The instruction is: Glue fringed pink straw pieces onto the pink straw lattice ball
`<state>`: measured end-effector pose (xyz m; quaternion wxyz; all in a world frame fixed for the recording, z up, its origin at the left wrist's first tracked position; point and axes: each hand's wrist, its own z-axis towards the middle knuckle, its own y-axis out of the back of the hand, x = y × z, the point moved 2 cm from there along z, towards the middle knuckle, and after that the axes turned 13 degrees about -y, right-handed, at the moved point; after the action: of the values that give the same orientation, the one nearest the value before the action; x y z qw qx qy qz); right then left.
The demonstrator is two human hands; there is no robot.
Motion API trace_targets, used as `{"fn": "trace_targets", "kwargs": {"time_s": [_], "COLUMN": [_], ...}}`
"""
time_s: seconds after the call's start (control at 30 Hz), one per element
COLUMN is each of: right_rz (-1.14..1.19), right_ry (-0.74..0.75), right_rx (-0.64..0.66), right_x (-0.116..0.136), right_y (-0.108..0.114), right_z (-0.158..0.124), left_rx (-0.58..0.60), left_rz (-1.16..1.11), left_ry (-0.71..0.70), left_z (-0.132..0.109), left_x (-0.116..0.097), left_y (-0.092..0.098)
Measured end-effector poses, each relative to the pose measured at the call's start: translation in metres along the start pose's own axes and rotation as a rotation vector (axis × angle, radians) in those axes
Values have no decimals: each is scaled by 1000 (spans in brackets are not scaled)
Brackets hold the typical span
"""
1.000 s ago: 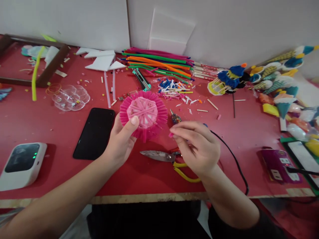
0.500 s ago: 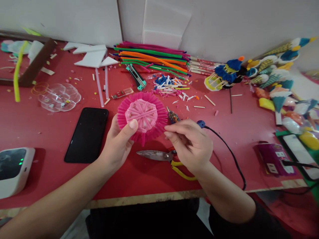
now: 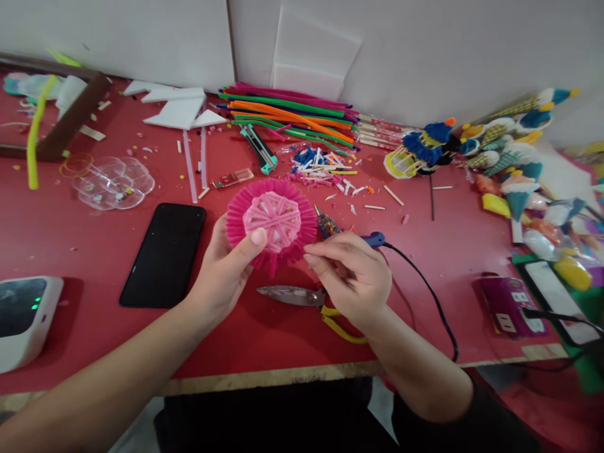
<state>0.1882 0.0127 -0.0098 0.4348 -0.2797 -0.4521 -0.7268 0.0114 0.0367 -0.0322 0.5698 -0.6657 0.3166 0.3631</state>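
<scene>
1. As the right hand came in, its fingertips closed the gap to the pink frilled disc; a second earlier they had been well clear of it, with a pink bit showing.
2. Now they were right at the disc's right-hand rim, touching or just short, no telling which!
3. Thumb and forefinger were almost together, other fingers curled; whether anything sat in that pinch, one couldn't tell.
4. Over to the left hand: same firm grip as before, thumb across the disc's face, fingers tucked behind.
5. Up it stayed, that disc, held above the red surface, between the black phone and the right hand.
6. Both forearms angled inward from the near edge, the right hand partly covering the scissors.
7. More of the tool's blue handle had come into sight behind it, too.
</scene>
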Motion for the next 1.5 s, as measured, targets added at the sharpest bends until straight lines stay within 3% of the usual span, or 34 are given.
{"fn": "trace_targets", "kwargs": {"time_s": [0.43, 0.83, 1.5], "right_rz": [-42, -49, -49], "right_ry": [3, 73, 81], "right_rx": [25, -106, -37], "right_x": [-1, -2, 0], "right_y": [-1, 2, -2], "right_z": [-1, -2, -2], "left_rx": [13, 16, -22], "left_rz": [-24, -41, -9], "left_ry": [5, 16, -3], "left_z": [0, -1, -2], "left_x": [2, 3, 0], "left_y": [0, 0, 0]}}
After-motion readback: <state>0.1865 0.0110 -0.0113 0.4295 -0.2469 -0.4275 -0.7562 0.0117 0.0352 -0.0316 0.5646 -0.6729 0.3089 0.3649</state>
